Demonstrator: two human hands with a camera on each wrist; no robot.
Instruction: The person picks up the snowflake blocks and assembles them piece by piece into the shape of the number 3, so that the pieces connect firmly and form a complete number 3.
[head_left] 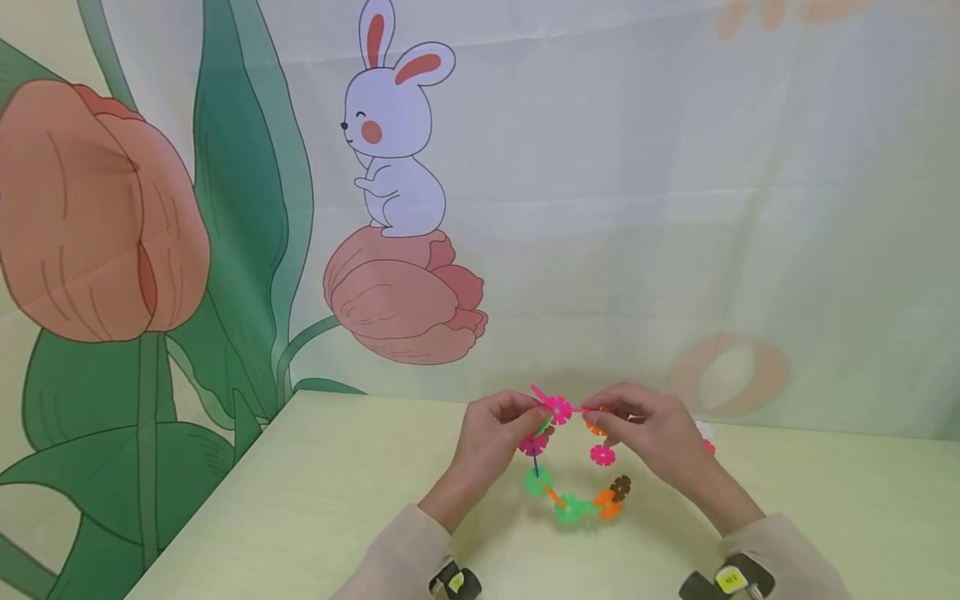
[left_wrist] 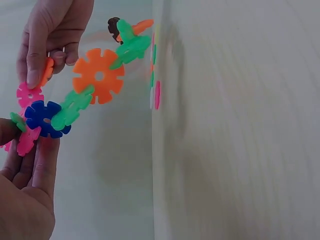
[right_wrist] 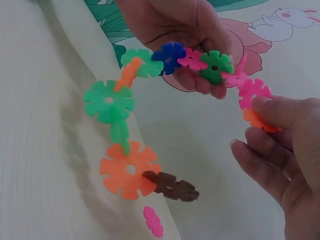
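Observation:
A curved chain of slotted plastic snowflake discs (right_wrist: 97,102) hangs between the hands above the table. My left hand (head_left: 487,433) pinches it near a green disc (right_wrist: 215,67), beside pink ones. With thumb and fingers, my right hand (head_left: 652,429) grips the chain's upper end, at a pink disc (right_wrist: 252,91) and an orange disc (right_wrist: 260,122). From the left hand the chain runs down through a blue disc (right_wrist: 168,58), green and orange pieces, a larger orange disc (right_wrist: 117,182) and a brown disc (right_wrist: 182,190) at the free end.
A loose pink disc (right_wrist: 153,221) lies on the pale table (head_left: 300,500). Partly hidden behind the right hand are white and pink discs (head_left: 707,446). A printed cloth backdrop (head_left: 600,208) with tulips and a rabbit hangs behind the table.

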